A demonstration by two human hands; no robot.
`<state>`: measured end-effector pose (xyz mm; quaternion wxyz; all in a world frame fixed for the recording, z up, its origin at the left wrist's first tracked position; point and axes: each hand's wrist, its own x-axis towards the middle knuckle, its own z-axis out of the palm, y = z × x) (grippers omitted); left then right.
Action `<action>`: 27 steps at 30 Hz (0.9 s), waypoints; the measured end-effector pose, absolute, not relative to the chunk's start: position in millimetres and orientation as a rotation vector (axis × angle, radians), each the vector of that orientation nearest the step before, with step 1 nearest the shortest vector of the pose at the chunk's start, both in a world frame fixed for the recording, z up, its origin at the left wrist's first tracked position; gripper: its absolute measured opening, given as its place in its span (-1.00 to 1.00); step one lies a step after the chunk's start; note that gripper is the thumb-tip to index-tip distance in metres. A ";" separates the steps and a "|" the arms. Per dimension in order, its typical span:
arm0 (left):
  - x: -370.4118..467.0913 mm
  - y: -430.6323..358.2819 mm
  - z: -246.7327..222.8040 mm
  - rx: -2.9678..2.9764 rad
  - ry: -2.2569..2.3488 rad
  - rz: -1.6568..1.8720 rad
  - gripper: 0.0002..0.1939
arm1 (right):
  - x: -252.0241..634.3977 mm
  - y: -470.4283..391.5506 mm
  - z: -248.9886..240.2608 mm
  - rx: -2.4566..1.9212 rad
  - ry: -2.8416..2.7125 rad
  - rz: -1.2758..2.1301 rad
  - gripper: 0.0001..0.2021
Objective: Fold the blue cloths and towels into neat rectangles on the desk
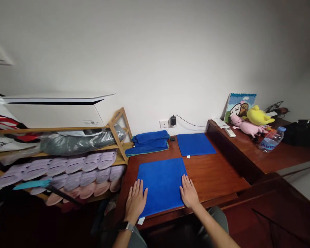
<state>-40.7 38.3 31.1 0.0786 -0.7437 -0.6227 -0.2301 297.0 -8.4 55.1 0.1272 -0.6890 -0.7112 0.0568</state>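
Note:
A blue cloth (162,184) lies spread flat on the brown wooden table, with a white tag hanging at its near left corner. On its left edge rests my left hand (136,201), palm down with the fingers stretched out. My right hand (189,193) lies flat over the cloth's right edge, fingers extended, partly on the wood. Farther back on the right is another blue cloth (196,144), flat and squared, with a small white tag. Several folded blue cloths (150,142) are piled at the table's back left.
A wooden rack (123,151) with several rows of slippers (84,164) and a white box (59,115) stands left. On the right, a higher desk (250,155) carries a plastic bottle (272,140), plush toys (259,116) and a picture (239,107). A charger (173,120) is plugged into the wall.

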 end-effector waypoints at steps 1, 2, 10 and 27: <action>-35.7 37.8 35.7 -2.227 -1.839 -0.702 -0.23 | 296.9 -10.4 52.1 -1.999 -2.071 0.160 -0.32; -26.4 36.8 41.3 -2.237 -1.815 -0.714 -0.25 | 296.9 -11.5 50.1 -1.995 -2.071 0.156 -0.32; 110.2 20.6 67.3 -2.691 -1.488 -0.578 -0.37 | 299.7 -10.8 51.6 -1.953 -2.085 0.126 -0.33; -44.5 2.5 23.9 -2.299 -1.955 -0.603 -0.27 | 296.3 -18.6 66.7 -1.971 -2.080 0.119 -0.36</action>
